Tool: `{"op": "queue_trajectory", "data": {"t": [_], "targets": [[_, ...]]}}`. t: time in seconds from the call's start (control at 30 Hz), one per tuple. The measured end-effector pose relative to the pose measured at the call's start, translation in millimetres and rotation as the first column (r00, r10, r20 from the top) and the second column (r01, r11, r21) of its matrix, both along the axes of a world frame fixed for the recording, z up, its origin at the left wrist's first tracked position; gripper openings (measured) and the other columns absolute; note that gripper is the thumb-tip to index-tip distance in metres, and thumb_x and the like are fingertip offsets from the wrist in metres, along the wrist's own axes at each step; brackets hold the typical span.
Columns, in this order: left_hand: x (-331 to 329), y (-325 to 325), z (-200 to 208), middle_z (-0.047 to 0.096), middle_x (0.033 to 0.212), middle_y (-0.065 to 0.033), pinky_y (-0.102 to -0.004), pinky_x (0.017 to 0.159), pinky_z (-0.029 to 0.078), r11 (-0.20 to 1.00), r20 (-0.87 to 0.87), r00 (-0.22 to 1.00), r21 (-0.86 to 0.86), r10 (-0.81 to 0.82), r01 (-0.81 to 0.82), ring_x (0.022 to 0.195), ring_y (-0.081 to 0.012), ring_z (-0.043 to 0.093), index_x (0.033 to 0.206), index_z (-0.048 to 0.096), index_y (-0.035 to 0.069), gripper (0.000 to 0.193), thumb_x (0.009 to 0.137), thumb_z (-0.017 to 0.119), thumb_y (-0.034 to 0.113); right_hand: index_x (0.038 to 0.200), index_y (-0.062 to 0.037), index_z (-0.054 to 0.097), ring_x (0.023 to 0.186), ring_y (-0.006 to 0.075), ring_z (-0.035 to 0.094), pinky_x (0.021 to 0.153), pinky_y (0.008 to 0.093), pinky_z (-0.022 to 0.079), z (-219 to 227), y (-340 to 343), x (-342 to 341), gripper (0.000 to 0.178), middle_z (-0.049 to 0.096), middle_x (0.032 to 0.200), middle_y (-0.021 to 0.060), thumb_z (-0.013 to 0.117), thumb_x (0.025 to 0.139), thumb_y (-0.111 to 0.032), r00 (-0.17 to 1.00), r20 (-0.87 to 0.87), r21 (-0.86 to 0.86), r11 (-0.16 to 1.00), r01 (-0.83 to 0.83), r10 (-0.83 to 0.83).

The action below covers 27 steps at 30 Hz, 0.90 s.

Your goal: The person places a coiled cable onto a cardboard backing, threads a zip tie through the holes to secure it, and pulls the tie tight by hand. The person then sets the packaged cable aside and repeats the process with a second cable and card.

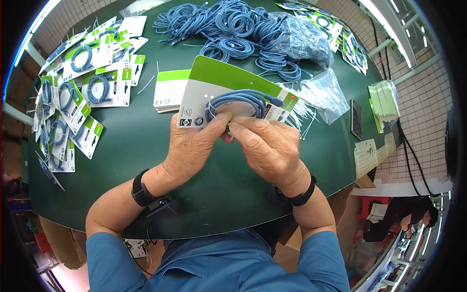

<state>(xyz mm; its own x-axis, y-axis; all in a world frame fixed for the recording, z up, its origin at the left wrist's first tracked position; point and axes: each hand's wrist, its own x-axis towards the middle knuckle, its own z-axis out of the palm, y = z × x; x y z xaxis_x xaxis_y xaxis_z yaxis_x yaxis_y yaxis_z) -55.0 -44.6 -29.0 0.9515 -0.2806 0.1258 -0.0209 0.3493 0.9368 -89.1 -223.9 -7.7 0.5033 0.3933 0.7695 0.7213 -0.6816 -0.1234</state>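
Observation:
Over the middle of the table, my left hand (pixel 192 146) grips a green and white packaging card (pixel 214 73) by its lower edge, its thumb pressed on the front. A coiled blue cable (pixel 243 97) lies against the card's face, one plug pointing right. A thin white tie shows at the coil's left side. My right hand (pixel 267 146) is closed in a pinch at the coil's lower edge, touching the left thumb. What sits between those fingertips is too small to make out. Just behind the held card lies a stack of flat cards (pixel 169 90).
Carded cables (pixel 99 90) pile up at the left. Loose blue cable coils (pixel 233 24) and a plastic bag of coils (pixel 304 41) fill the far side. White cable ties (pixel 318 95) spread right of the card, near a phone (pixel 356 119). A person (pixel 401 219) sits far right.

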Motion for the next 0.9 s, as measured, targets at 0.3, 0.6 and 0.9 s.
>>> {"op": "queue_trajectory", "data": {"t": [0.3,0.6,0.9], "targets": [[2,-1,-5,0.073,0.098,-0.0075,-0.0273,0.064,0.060,0.999,-0.012,1.000,-0.038,0.008,-0.009,0.075,-0.0142,0.070,0.114,0.068,-0.004,0.019,0.098,0.070,0.007,0.099,-0.0052,0.073,0.069,0.0226,0.069,0.058,0.0303,0.054,2,-1,8,0.030,0.072,0.090,0.0079,0.080,0.072,0.006,0.995,-0.104,0.043,0.999,0.015,-0.010],[16,1,-8,0.071,0.110,-0.0090,-0.0281,0.063,0.061,0.999,-0.115,0.993,-0.035,0.030,-0.034,0.085,-0.0146,0.071,0.124,0.063,0.000,0.028,0.098,0.069,0.007,0.112,-0.0019,0.071,0.069,0.0113,0.064,0.059,0.0234,0.052,4,-32,21,0.024,0.072,0.091,0.0060,0.076,0.090,0.005,0.988,0.136,0.335,0.942,0.028,-0.078],[4,1,7,0.070,0.116,-0.0102,-0.0294,0.061,0.061,0.989,-0.169,0.981,-0.124,-0.098,0.078,0.090,-0.0156,0.071,0.130,0.059,0.002,0.035,0.097,0.069,0.005,0.125,0.0024,0.066,0.086,0.0143,0.069,0.076,0.0288,0.060,-35,-90,45,0.030,0.072,0.109,0.0101,0.068,0.102,-0.017,0.796,-0.477,0.861,0.379,0.339,0.372]]}}
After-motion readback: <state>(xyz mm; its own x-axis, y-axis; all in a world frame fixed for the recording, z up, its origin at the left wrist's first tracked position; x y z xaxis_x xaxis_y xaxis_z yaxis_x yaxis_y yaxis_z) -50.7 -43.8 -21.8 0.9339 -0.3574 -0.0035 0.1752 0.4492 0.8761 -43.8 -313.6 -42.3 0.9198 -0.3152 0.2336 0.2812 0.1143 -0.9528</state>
